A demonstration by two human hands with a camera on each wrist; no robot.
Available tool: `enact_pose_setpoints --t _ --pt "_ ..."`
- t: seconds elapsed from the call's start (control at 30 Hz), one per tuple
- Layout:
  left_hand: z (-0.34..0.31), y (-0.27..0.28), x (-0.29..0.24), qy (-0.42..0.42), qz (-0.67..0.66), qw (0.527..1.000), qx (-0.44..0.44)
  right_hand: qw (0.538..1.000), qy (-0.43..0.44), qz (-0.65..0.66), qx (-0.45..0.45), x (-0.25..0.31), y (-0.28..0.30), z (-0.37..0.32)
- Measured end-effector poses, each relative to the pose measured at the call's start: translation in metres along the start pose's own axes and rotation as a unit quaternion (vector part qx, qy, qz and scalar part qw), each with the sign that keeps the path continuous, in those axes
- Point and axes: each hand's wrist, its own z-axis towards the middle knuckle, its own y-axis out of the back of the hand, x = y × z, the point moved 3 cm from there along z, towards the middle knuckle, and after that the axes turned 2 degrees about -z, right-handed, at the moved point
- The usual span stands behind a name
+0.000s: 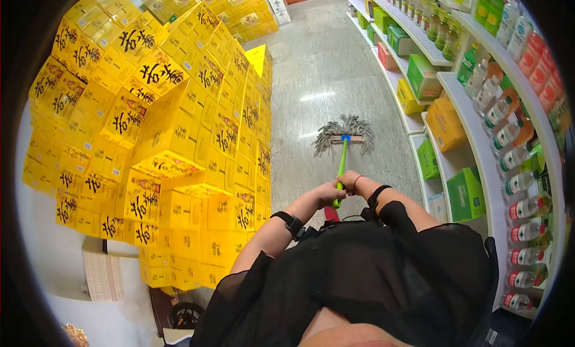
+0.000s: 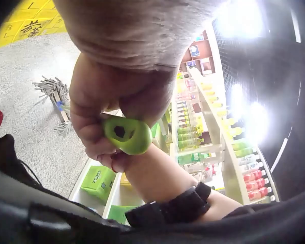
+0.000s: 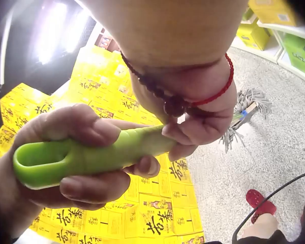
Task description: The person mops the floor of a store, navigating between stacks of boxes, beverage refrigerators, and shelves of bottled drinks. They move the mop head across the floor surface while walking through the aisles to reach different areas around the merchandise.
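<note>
Mop point(image 1: 342, 158) is gripped near its green handle's top, left hand point(image 1: 328, 194) wrapped above right hand point(image 1: 352, 181); its head is spread on the floor point(image 1: 323, 65) mid-aisle. Seemingly mid-stroke; next, the head must be kept flat.

You are standing in a shop, in one aisle of a supermarket or drinks store. On your left, yellow cartons point(image 1: 162, 107), all with the same printed label, are stacked into a high wall on the grey floor point(image 1: 323, 65). On your right, long white shelves point(image 1: 479, 144) carry rows of bottled drinks point(image 1: 508, 134) and green boxes point(image 1: 465, 194) up to their front edges.
</note>
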Motion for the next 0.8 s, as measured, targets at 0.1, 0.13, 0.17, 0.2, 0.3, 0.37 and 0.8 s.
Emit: enact_pose_setpoints --t 0.1,0.13,0.17,0.2,0.3,0.37,0.8 --pt "0.019 0.056 -0.032 0.017 0.012 1.0 -0.001 0.999 -0.027 0.031 -0.02 0.049 0.011 0.038" --pt "0.024 0.072 -0.046 0.018 0.017 1.0 -0.004 0.999 -0.026 0.03 -0.026 0.068 0.019 0.05" --pt "0.03 0.089 -0.061 0.016 0.017 1.0 0.0 0.998 -0.021 0.035 -0.037 0.085 0.025 0.063" --pt "0.038 0.107 -0.074 0.015 0.02 1.0 0.011 0.998 -0.017 0.043 -0.047 0.1 0.027 0.072" --pt "0.068 0.15 -0.11 -0.008 0.011 0.998 0.059 0.998 -0.027 0.044 -0.043 0.141 0.053 0.103" --pt "0.078 0.159 -0.134 0.018 0.031 0.997 0.069 0.997 -0.03 0.067 -0.036 0.143 0.066 0.125" --pt "0.226 0.304 -0.25 0.003 0.039 0.999 0.037 0.996 -0.027 0.057 -0.059 0.29 0.181 0.276"
